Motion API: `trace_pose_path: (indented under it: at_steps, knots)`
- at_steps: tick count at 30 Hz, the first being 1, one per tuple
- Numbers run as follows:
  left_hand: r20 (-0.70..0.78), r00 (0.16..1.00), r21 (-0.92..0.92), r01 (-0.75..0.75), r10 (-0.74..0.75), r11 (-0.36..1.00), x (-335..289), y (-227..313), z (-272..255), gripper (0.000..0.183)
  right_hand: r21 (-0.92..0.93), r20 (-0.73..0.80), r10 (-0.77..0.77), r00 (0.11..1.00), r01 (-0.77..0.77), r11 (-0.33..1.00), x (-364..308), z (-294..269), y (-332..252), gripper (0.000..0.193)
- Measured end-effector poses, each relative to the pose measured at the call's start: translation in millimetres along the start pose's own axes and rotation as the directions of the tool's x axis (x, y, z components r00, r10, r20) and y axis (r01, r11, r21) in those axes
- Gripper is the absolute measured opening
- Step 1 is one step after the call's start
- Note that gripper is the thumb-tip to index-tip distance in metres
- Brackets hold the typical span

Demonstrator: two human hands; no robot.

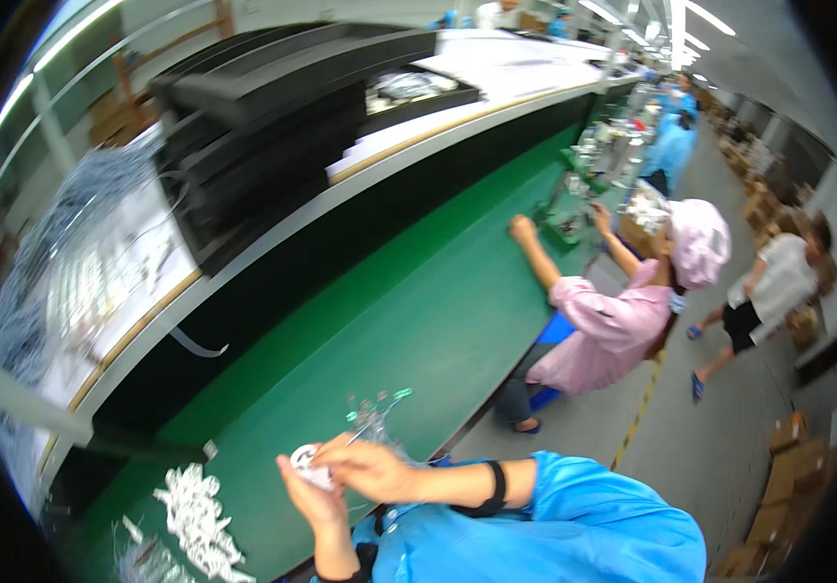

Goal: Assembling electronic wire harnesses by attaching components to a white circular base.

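Holding a small round white plastic part [309,466], the left hand [308,496] rises from the lower edge of the head view with the palm turned up and the fingers curled under the part. The right hand [372,470] reaches across from the right, forearm nearly level, with a black wristband [492,489] above the blue sleeve [574,525]. Its fingertips pinch a thin clear-and-green wire bundle [377,413] and press down on the white part; the bundle fans upward from the pinch. Both hands sit over the near edge of the green bench mat [418,311]. A heap of small white plastic pieces [200,520] lies on the mat, left of the hands. Stacked black plastic trays [263,126] stand on the raised shelf beyond the mat. Farther along the mat's right edge, a person in a pink smock and cap [622,311] leans on it.
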State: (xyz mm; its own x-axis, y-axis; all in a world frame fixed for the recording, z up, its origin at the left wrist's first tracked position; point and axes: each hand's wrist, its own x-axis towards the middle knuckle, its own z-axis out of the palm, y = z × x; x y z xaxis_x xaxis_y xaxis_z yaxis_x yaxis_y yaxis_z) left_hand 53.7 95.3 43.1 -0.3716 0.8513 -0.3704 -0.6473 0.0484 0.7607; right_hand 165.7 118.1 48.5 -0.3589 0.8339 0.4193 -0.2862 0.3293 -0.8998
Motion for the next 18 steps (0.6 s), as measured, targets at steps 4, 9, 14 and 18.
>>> trace_pose_path:
  at_steps: [4, 9, 14, 18]
  knots:
    - [-0.037, 0.995, -0.022, 0.094, -0.095, 0.995, -3, 15, -6, 0.057, 0.571, -0.112, 0.398, 0.91, -0.269, 0.775, 2, -26, -2, 0.042]
    - [-0.167, 0.986, -0.019, 0.022, -0.025, 1.0, -12, 25, -16, 0.058, 0.767, -0.155, 0.437, 0.886, -0.171, 0.618, 13, -43, 0, 0.053]
    - [-0.175, 0.984, -0.049, -0.023, 0.014, 0.999, -13, 26, -29, 0.058, 0.593, -0.096, 0.441, 0.892, -0.304, 0.745, 17, -39, -6, 0.043]
    - [-0.086, 0.996, -0.137, -0.022, 0.01, 0.99, -22, 35, -24, 0.06, 0.367, 0.039, 0.304, 0.952, -0.297, 0.882, 15, -30, -16, 0.03]
